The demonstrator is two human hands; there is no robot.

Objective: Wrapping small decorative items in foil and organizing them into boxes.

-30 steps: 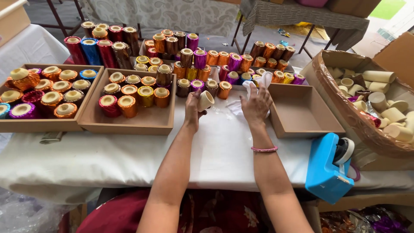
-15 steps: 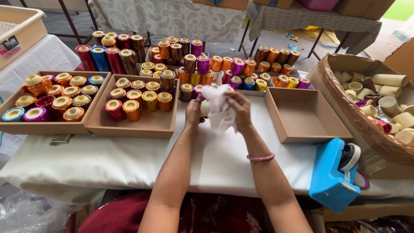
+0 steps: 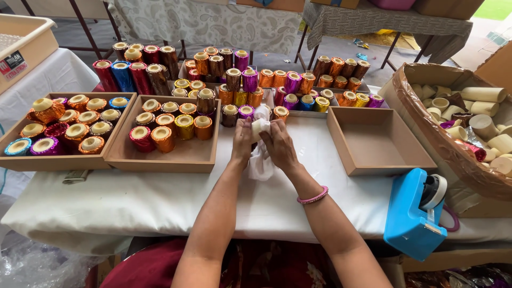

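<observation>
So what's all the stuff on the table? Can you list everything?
foil-wrapped cups: dozens, red, orange, gold, purple, blue, in two left trays and rows behind
wooden trays: three; the two on the left hold cups
empty tray: one, brown, right of centre
tape dispenser: one, blue, front right
cardboard box: one, plastic-lined, far right, full of plain cream cups
tablecloth: white, covers the table
bangle: one, pink, right wrist
left hand: holds a plain cup with white wrapping
right hand: fingers on the same cup
</observation>
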